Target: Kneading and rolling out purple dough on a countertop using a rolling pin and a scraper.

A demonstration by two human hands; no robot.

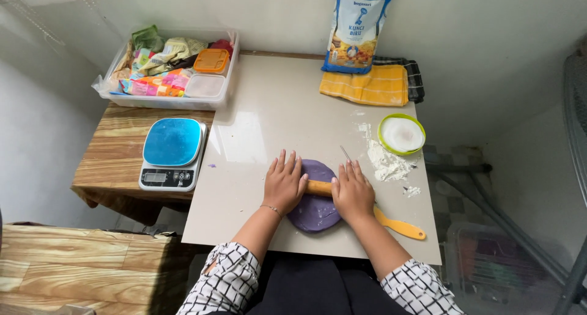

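Both palms press flat, fingers spread, on a wooden rolling pin [319, 188]: the left hand [284, 183] and the right hand [352, 191] sit side by side over it, clenching nothing. Under the pin lies a flattened purple dough [313, 214] on the pale bench [269, 116]. Just right are a yellow-handled knife [400, 227], loose flour [385, 162] and a green-rimmed bowl [401, 134]; a blue kitchen scale [172, 152] stands to the left.

left hand [284, 185]: flat, palm down, fingers spread | right hand [352, 192]: flat, palm down
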